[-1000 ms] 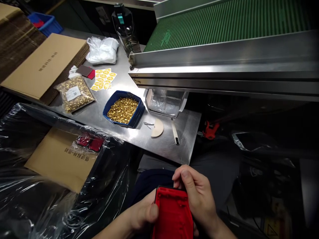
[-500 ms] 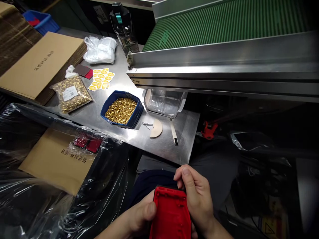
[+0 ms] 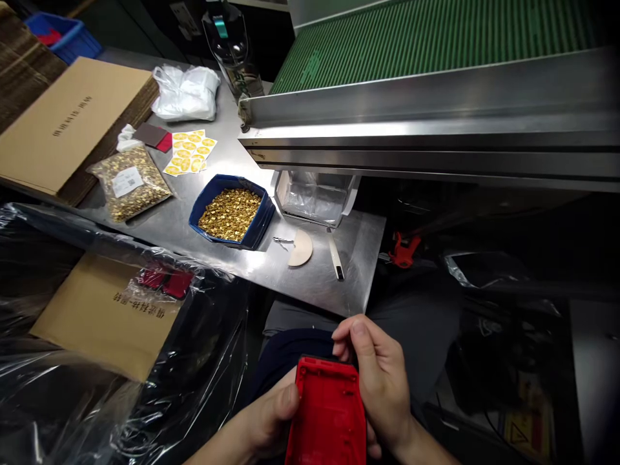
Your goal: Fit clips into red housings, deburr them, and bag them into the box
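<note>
A red plastic housing (image 3: pixel 332 413), open side up with small posts and ribs inside and a dark outer edge, sits low in front of me. My left hand (image 3: pixel 271 416) grips its left side, thumb on the rim and the other fingers hidden beneath. Along the right side, my right hand (image 3: pixel 380 381) is closed against the housing, its lower fingers by the edge. Its thumb and forefinger are curled together near the upper corner; whether a small part is between them cannot be seen. On the bench beyond, a blue bin (image 3: pixel 264 223) contains many small brass-coloured pieces (image 3: pixel 230 213).
Near the metal bench's (image 3: pixel 329 294) front lie a white pen-like tool (image 3: pixel 335 257), a pale disc (image 3: pixel 301 248) and tweezers-like metal (image 3: pixel 282 241). A clear bin (image 3: pixel 314 197) sits under the green conveyor's (image 3: pixel 411 51) frame. Left are a bag of brass pieces (image 3: pixel 130 184), stickers (image 3: pixel 191 153) and cardboard (image 3: pixel 72 123).
The whole view has shifted slightly, bench items appearing a little farther left. Both hands keep their hold on the red housing, with almost no change in finger position.
</note>
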A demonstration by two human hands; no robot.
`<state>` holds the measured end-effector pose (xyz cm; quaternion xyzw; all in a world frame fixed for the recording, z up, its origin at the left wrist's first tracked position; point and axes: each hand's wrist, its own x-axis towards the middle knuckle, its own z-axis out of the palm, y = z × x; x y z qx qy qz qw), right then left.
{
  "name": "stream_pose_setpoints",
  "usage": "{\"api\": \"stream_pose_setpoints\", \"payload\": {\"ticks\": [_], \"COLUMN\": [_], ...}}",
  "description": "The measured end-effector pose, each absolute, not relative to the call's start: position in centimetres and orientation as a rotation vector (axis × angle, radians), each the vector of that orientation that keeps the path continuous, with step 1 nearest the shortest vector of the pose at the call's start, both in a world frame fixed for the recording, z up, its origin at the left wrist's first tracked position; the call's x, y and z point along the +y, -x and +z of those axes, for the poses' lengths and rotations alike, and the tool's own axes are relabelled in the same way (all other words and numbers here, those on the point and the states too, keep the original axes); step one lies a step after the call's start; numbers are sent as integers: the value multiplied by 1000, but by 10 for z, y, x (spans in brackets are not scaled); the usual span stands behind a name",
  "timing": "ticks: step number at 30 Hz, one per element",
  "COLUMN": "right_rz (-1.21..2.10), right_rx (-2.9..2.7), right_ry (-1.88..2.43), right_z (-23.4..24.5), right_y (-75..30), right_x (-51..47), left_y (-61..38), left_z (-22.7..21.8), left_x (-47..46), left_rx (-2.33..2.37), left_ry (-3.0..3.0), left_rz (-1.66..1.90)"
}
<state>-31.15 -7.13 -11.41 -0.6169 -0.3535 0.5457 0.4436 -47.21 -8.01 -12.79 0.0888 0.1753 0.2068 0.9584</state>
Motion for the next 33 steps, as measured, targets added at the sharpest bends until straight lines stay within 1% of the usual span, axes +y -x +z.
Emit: {"api": "stream_pose_setpoints", "payload": {"ticks": [3,7,12,19,21,24,25,26,27,30,31,33], "right_rz": [1368,1289,1351,1205,1282,1552,1594,1569,1464,943,815,744], "right_rx": [-872,-882,-870,-935,-1005,-1253,-1347,-1413,-1416,-1079,-967,-963], "right_ry": [1522,1589,1559,1646,1583,1356,1276,1227,1232,1439,1517,1640], "right_z": [-115,-117,-117,-118,-116,-113,-113,-114,-116,-122,-122,-119], "right_y": [312,312,312,303,295,278,271,263,255,235,230,228], "right_x": [-72,-72,-71,-65,-60,-59,-62,-66,-71,-86,-89,-91], "left_y": [471,472,472,472,472,473,473,474,474,475,475,475], "left_z": [-131,-130,-132,-130,-130,-133,-135,-136,-138,-142,-143,-143], "left_x": [-83,-83,-84,-79,-79,-82,-83,-84,-85,-85,-85,-83], "left_rx": [344,376,369,367,362,348,335,318,306,284,286,297], "left_ry": [-198,-202,-206,-204,-172,-105,-73,-36,2,85,97,114], "left_rz": [467,433,468,434,440,442,438,440,444,473,479,463]}}
